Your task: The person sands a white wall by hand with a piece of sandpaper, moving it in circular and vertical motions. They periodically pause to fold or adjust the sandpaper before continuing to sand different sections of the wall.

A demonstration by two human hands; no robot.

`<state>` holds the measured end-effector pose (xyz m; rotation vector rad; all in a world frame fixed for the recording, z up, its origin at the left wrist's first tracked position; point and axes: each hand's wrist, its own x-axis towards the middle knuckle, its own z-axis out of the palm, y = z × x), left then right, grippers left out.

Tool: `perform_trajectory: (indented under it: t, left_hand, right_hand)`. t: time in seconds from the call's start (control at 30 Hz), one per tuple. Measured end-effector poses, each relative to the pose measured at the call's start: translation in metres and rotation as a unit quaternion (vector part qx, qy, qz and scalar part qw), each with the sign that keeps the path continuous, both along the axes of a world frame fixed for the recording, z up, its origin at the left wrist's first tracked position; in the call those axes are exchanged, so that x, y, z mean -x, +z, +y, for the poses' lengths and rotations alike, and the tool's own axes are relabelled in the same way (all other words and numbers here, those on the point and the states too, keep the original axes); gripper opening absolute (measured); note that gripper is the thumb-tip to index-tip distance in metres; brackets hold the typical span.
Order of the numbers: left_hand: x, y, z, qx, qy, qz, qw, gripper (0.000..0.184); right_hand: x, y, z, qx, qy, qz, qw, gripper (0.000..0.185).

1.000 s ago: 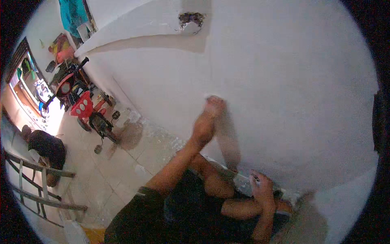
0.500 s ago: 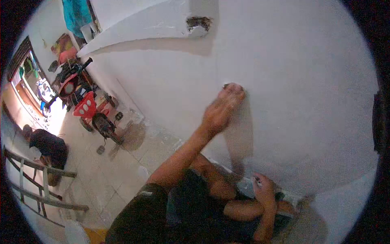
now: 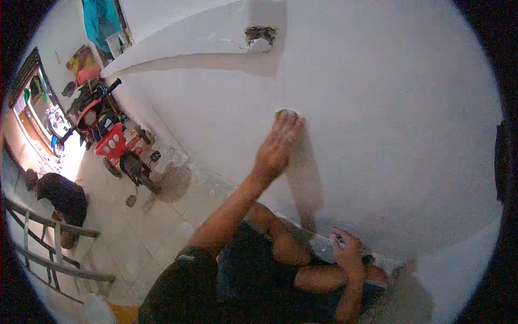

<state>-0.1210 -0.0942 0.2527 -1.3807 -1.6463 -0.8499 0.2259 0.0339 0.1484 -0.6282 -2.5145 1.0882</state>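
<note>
Single head-worn camera, wide round view, looking forward and down, close to a white wall (image 3: 388, 135), wearer's lap (image 3: 243, 267) at six o'clock, tiled floor (image 3: 124, 235) toward eight

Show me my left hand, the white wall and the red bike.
Left hand (image 3: 277, 148), head view: back of the hand.
White wall (image 3: 388, 124), head view: bare stretch right of that hand.
Red bike (image 3: 112, 142), head view: red panel with white spots.
</note>
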Motion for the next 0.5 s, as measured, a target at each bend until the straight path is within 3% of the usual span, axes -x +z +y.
perform_trajectory:
  t: [0.07,0.13,0.17,0.2,0.27,0.33,0.5]
  left_hand:
    - [0.060,-0.021,-0.007,-0.010,0.006,-0.133,0.991,0.049]
    - [0.089,-0.009,-0.045,-0.164,0.146,-0.109,0.969,0.047]
    - [0.075,0.034,-0.050,-0.270,0.207,-0.025,0.940,0.046]
    - [0.062,0.042,-0.056,-0.297,0.159,-0.104,0.936,0.044]
    - [0.066,0.016,-0.040,-0.291,0.212,-0.021,0.933,0.044]
    - [0.061,-0.068,-0.014,-0.191,0.153,-0.123,0.962,0.044]
    - [0.017,-0.055,-0.025,-0.062,0.104,-0.223,0.967,0.045]
  right_hand:
    - [-0.002,0.003,0.000,0.016,-0.004,0.000,1.000,0.032]
    - [-0.004,0.005,0.001,0.037,-0.011,0.000,0.999,0.031]
    - [-0.003,0.006,0.001,0.040,-0.013,-0.001,0.999,0.031]
    - [-0.001,0.006,0.000,0.035,-0.032,-0.016,0.999,0.031]
    - [0.001,0.007,-0.002,0.027,-0.052,-0.026,0.998,0.031]
    - [0.004,0.008,-0.003,-0.004,-0.025,0.003,1.000,0.032]
    - [0.000,0.007,-0.002,0.022,-0.002,-0.056,0.998,0.036]
